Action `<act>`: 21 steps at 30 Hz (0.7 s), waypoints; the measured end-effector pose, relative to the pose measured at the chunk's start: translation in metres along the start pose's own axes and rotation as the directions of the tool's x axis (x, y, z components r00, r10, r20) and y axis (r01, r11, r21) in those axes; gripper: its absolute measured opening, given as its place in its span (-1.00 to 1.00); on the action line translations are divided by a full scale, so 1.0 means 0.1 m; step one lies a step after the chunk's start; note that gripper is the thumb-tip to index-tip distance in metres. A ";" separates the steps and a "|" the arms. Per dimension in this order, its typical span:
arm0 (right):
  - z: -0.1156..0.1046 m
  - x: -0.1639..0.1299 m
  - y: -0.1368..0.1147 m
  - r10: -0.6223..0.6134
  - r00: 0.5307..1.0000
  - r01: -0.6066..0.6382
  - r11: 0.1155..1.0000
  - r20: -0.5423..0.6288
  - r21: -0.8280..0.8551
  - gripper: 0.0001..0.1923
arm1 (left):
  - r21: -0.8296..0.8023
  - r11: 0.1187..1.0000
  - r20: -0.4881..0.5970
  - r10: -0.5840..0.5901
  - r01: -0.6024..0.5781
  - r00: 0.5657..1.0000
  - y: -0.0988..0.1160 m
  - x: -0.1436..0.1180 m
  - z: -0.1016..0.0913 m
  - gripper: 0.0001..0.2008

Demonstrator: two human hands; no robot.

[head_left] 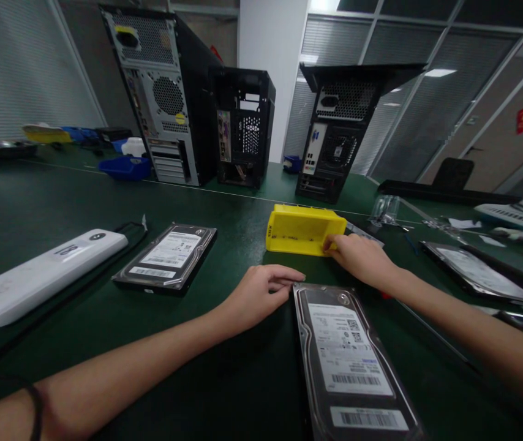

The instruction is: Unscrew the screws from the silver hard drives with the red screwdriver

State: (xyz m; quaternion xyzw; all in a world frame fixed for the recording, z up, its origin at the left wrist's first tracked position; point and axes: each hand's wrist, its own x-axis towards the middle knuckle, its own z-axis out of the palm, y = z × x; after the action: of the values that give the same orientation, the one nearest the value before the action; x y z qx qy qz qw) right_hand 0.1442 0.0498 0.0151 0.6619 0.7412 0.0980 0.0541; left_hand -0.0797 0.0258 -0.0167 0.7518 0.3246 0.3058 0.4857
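A hard drive (348, 349) lies label up on the green table, close in front of me. My left hand (261, 297) rests at its far left corner, fingers stretched out and holding nothing; the fingertips are at the drive's edge, and I cannot tell if they press on it. Beyond the drive, a yellow plastic parts bin (296, 226) stands with its open side facing me. The curled fingers of my right hand (357, 254) grip the bin's right end at the lower rim. Whatever may be between those fingertips is hidden.
To the left lie a second hard drive (169, 254) and a white power strip (50, 269) with its cable. Another drive (477, 269) lies at the right. Behind stand three computer cases (165, 92) and a blue bin (126, 167). Clear plastic packaging (384, 210) sits right of the yellow bin.
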 end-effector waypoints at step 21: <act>0.05 -0.09 0.14 -0.126 0.991 0.128 0.991 -0.048 0.045 -0.70 | 0.009 1.000 0.002 -0.007 0.007 1.000 -0.01 0.01 -0.01 -0.71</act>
State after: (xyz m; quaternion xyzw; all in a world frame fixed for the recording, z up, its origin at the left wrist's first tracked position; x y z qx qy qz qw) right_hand 0.1599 0.0430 0.0127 0.6123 0.7849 0.0913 0.0277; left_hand -0.0800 0.0268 -0.0176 0.7532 0.3281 0.3019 0.4836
